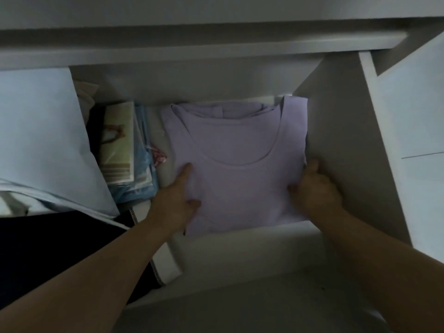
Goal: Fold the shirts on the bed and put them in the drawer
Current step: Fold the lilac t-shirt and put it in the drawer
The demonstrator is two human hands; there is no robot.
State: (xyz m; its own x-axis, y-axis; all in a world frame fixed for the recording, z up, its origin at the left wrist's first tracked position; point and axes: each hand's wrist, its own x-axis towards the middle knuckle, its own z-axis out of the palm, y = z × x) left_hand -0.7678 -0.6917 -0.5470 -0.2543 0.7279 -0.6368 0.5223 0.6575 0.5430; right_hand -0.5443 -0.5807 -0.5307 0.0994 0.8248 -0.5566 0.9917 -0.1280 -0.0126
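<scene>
One folded lilac shirt [240, 164] lies inside the open white drawer [336, 145], neckline toward the back wall, its right edge just beside the drawer's right wall and its near edge just short of the front panel. The left hand [177, 200] rests on the shirt's near-left corner, forefinger stretched flat along the left edge and thumb pressed on the cloth; whether the other fingers are tucked under the fold cannot be told. The right hand [314, 186] pinches the shirt's right edge, thumb on top and fingers curled down into the narrow gap against the right wall. Under the lilac shirt a white layer shows at the left and back edges (whether it is lining or another garment is unclear). To the left sits a stack of light blue folded items [141, 164] with one flat packet [119, 145] on top, bearing a printed picture and tan bands; no writing on it can be read in the dim light. A small pink-and-white scrap [159, 156] lies between that stack and the shirt. Free room is scant: the shirt fills the drawer's right half nearly wall to wall, with only a slim strip open along the back. A dark garment [60, 248] occupies the near-left corner.
</scene>
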